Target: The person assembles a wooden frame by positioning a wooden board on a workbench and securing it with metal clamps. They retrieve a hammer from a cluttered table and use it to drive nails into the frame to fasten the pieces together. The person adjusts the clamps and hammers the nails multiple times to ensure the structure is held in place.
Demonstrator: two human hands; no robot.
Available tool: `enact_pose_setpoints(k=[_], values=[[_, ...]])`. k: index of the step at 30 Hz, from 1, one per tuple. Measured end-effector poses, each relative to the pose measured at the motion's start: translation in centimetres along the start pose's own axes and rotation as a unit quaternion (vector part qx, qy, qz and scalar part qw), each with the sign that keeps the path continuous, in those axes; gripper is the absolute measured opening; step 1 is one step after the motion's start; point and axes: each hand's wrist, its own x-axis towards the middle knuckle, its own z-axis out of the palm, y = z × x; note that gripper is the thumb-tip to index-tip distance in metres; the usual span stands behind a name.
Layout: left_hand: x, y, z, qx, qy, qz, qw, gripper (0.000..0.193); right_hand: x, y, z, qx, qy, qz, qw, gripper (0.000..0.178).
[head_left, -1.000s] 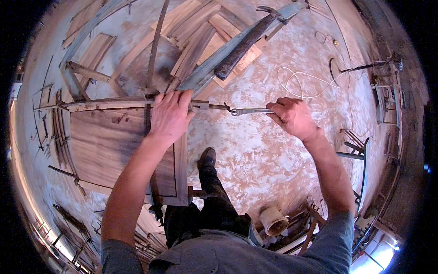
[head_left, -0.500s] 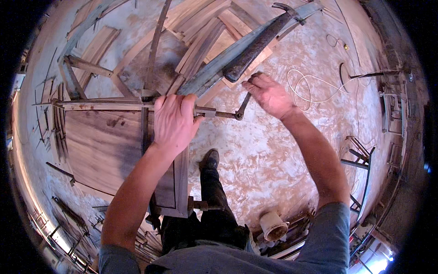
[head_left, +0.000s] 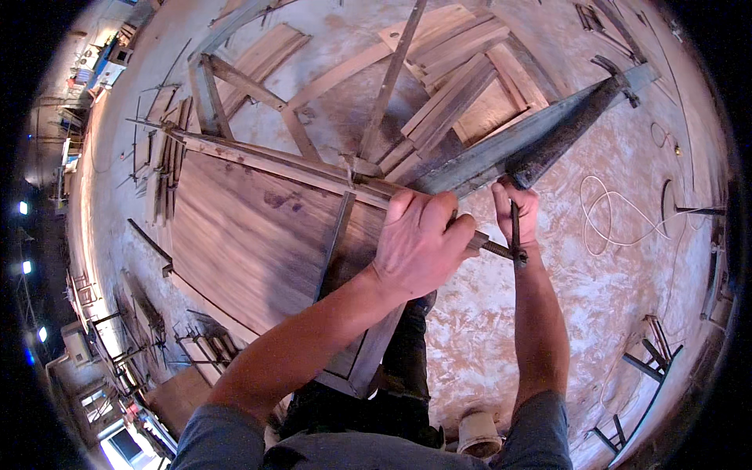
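Observation:
A framed wooden panel (head_left: 243, 223) lies in front of me, left of centre, with a bar clamp along its far edge. My left hand (head_left: 423, 247) is closed around the clamp's jaw end at the panel's right corner, hiding most of that jaw. From it the threaded screw (head_left: 497, 249) sticks out to the right. My right hand (head_left: 523, 215) has its fingers wrapped round the upper end of the screw's crank handle (head_left: 515, 227). Just beyond that hand, a hammer (head_left: 568, 129) rests on a grey beam (head_left: 478, 168), its grip end close to my knuckles.
Wooden boards (head_left: 454, 98) are stacked on the floor beyond the beam. A pale cord (head_left: 599, 215) loops on the floor to the right. A white bucket (head_left: 478, 433) stands near my legs. Thin metal frames (head_left: 654, 360) lie at the right.
My view has turned, so the panel and clamp appear further right and tilted. My right hand has closed more fully on the crank handle, which has swung slightly. My left hand remains on the clamp.

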Motion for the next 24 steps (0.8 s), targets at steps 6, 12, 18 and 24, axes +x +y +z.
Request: enact_pose_setpoints(k=[6,12,18,24], values=[[-0.2,0.0,0.7,-0.009,0.016,-0.011,1.000,0.038,-0.8,-0.4,1.0,-0.028,0.027,0.098,0.994,0.032],[-0.1,0.0,0.7,-0.005,0.021,-0.007,1.000,0.040,-3.3,-1.1,3.1,0.094,0.116,0.166,0.975,0.041],[-0.4,-0.3,1.0,0.006,0.026,0.007,1.000,0.039,-8.8,-2.0,4.8,0.061,0.064,0.227,0.970,0.047],[-0.1,-0.1,1.0,-0.005,0.043,0.011,0.999,0.035,-11.3,-5.7,3.3,0.303,0.010,0.461,0.834,0.025]])
